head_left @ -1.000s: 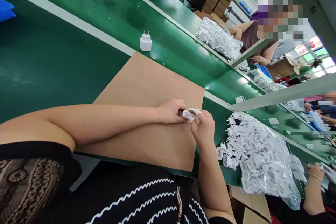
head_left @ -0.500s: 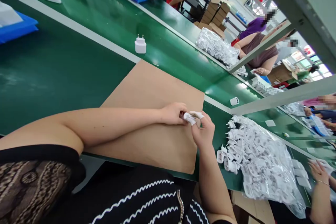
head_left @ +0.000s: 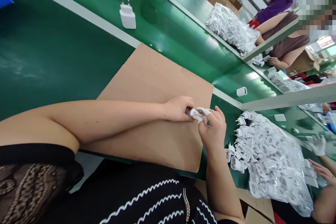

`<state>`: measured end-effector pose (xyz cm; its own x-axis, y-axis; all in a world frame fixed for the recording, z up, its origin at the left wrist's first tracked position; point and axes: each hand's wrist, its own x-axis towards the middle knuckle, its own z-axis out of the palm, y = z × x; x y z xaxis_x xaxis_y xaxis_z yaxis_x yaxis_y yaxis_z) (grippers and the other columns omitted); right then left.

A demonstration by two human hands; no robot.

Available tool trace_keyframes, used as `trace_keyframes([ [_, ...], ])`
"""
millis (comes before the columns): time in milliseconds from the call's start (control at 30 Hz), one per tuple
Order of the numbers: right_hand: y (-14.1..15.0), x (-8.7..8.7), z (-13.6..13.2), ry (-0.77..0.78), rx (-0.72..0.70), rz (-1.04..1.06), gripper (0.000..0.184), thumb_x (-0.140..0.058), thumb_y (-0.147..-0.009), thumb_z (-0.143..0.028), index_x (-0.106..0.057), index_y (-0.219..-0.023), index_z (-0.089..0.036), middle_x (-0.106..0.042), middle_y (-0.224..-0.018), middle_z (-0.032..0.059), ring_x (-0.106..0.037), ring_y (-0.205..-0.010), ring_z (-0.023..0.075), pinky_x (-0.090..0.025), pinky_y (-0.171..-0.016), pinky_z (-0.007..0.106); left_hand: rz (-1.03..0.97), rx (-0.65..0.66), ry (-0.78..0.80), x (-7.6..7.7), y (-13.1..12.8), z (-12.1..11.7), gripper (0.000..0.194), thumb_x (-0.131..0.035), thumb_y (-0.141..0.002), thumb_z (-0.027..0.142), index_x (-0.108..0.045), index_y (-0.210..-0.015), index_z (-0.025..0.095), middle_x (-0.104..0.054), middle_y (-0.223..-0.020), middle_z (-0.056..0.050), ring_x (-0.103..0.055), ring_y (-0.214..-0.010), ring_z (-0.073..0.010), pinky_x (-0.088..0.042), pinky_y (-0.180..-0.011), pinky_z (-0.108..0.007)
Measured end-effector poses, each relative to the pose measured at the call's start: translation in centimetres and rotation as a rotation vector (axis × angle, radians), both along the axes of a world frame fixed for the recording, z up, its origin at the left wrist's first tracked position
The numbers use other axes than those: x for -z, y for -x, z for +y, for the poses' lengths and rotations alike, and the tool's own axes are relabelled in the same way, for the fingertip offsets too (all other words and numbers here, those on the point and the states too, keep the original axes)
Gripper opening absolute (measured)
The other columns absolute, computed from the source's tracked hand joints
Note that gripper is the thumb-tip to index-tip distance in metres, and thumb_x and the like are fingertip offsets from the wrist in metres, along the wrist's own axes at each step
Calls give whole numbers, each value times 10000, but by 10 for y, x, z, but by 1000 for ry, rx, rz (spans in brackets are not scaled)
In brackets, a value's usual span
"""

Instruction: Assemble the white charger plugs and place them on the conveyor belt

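Observation:
My left hand [head_left: 179, 108] is closed round a small white plastic part [head_left: 193, 112], most of it hidden by the fingers; it looks like a charger piece. My right hand [head_left: 214, 126] has white coverings on thumb and forefinger, which pinch at the part's right end. Its other fingers are loosely raised. Both hands meet above the right side of a brown cardboard sheet [head_left: 154, 80]. Right of my right forearm lies a clear plastic bag [head_left: 286, 168] with many white charger housings [head_left: 245, 132] spilling from its open end.
A white plug charger [head_left: 127, 15] stands on the green belt beyond the cardboard, and a white housing [head_left: 242, 91] lies farther right. A metal post [head_left: 288, 100] crosses above the belt. Co-workers sit opposite, near another filled bag [head_left: 232, 29]. A co-worker's hands [head_left: 324, 171] show at right.
Both hands have shifted slightly right in view, still together at the white part. The charger on the belt appears farther left and higher as the view turned. The co-worker's hands at right have moved apart.

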<state>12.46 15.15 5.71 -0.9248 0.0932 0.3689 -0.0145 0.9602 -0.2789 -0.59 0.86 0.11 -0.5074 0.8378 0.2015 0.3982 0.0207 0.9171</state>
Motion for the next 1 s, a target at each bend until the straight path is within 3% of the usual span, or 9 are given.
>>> trace_keyframes([
  [100,2,-3,-1,13,-11,-6,376,-518,-804,-64,-735,-1033,-269,-742,-905,21,-683,-903,225,-382,-1204,504,-16,1,6,0,1,0,296,-833,-741,424,-664,-722,181,-537,-786,-5,-515,-660,-134,-390,-603,-288],
  [233,4,-2,2,29,-54,22,340,-536,-829,-102,-735,-1056,-257,-763,-944,30,-704,-922,231,-486,-1133,469,-6,-12,21,-2,0,-1,283,-824,-754,415,-671,-737,178,-541,-791,-7,-516,-664,-138,-384,-601,-290],
  [400,4,0,1,-85,-26,59,347,-530,-812,-87,-742,-1036,-247,-752,-873,19,-704,-842,220,-504,-1118,460,20,4,16,-3,1,-3,273,-812,-757,388,-654,-730,168,-532,-783,5,-511,-666,-125,-387,-618,-278],
  [533,5,-2,-3,-97,-5,1,367,-540,-777,-78,-740,-1032,-250,-759,-908,29,-709,-912,237,-503,-1115,447,57,-19,30,-4,1,-3,283,-816,-734,364,-622,-693,162,-518,-767,6,-499,-661,-123,-374,-609,-271],
  [833,3,9,-6,84,137,50,316,-565,-784,-144,-759,-1011,-247,-793,-972,26,-726,-925,241,-466,-1137,475,199,-46,102,-6,-5,0,179,-751,-778,343,-704,-797,171,-587,-817,-29,-589,-769,-185,-426,-663,-288],
  [1000,6,14,-14,98,240,38,345,-594,-791,-173,-754,-1086,-251,-798,-963,10,-737,-909,226,-320,-1232,523,232,-25,78,-2,-6,-2,259,-736,-789,321,-736,-1012,187,-656,-963,-54,-631,-839,-210,-491,-734,-314],
])
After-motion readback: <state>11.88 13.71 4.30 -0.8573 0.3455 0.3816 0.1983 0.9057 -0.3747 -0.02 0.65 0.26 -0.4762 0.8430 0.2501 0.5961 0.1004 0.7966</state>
